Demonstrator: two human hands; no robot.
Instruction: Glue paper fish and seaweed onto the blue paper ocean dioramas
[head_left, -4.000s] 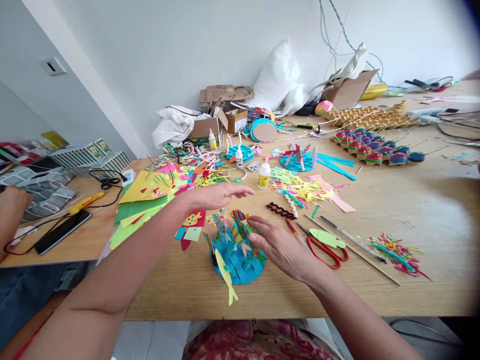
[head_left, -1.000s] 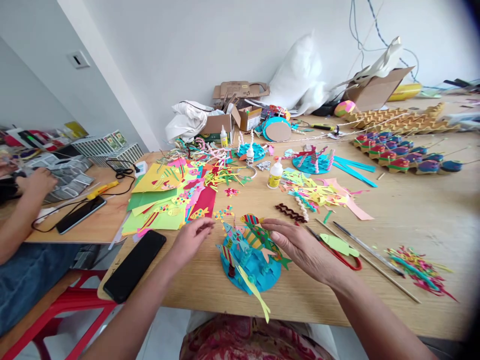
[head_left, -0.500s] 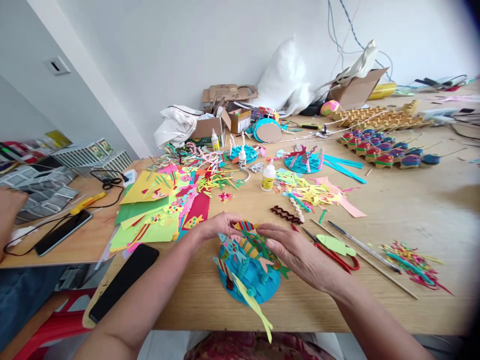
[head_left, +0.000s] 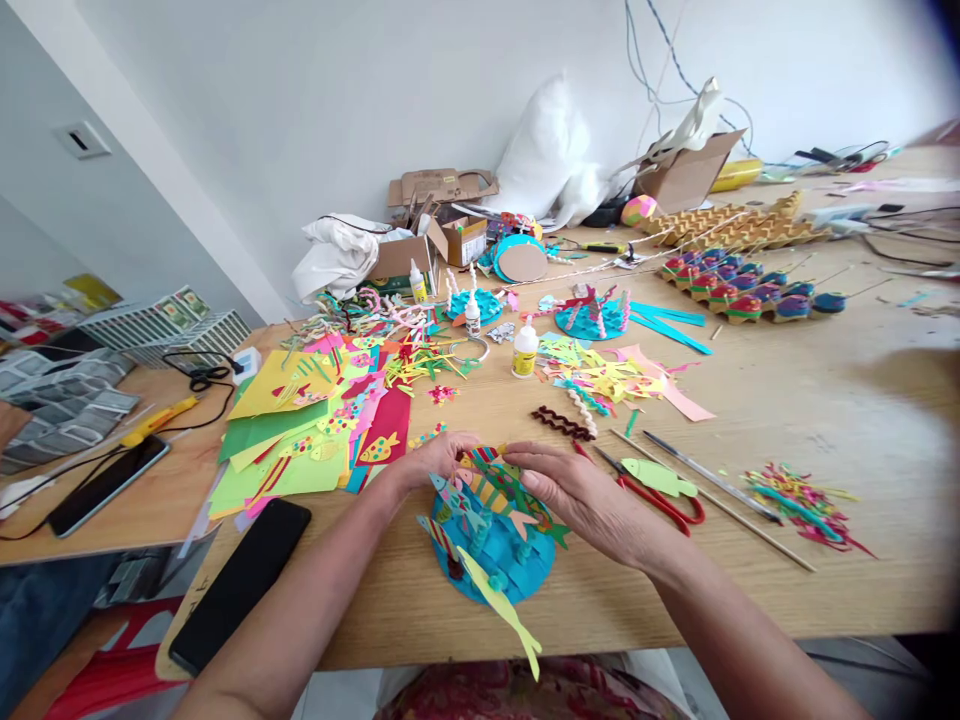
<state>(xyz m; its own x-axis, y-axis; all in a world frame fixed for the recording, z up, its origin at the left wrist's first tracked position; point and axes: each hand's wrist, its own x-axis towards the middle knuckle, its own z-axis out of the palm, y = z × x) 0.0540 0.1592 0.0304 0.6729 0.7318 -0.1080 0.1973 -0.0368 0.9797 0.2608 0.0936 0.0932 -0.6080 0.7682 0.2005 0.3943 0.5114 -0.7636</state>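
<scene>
A round blue woven base sits near the table edge, with fuzzy stems and several colourful paper fish standing on it. My left hand reaches behind the fish, its fingers partly hidden and closed at the left end of a red-striped paper fish. On the other side, my right hand has its fingertips on that fish's right end, thumb beside a green spotted fish. A pale yellow paper fish slants over the base's front rim, its tail towards me.
Red-handled scissors, a green paper fish, a pen and a wooden stick lie to the right. A glue bottle stands beyond my hands. Coloured paper sheets and a black phone lie left.
The whole view has shifted slightly, moving the table's contents a little left in the picture. Both hands keep their place around the paper fish.
</scene>
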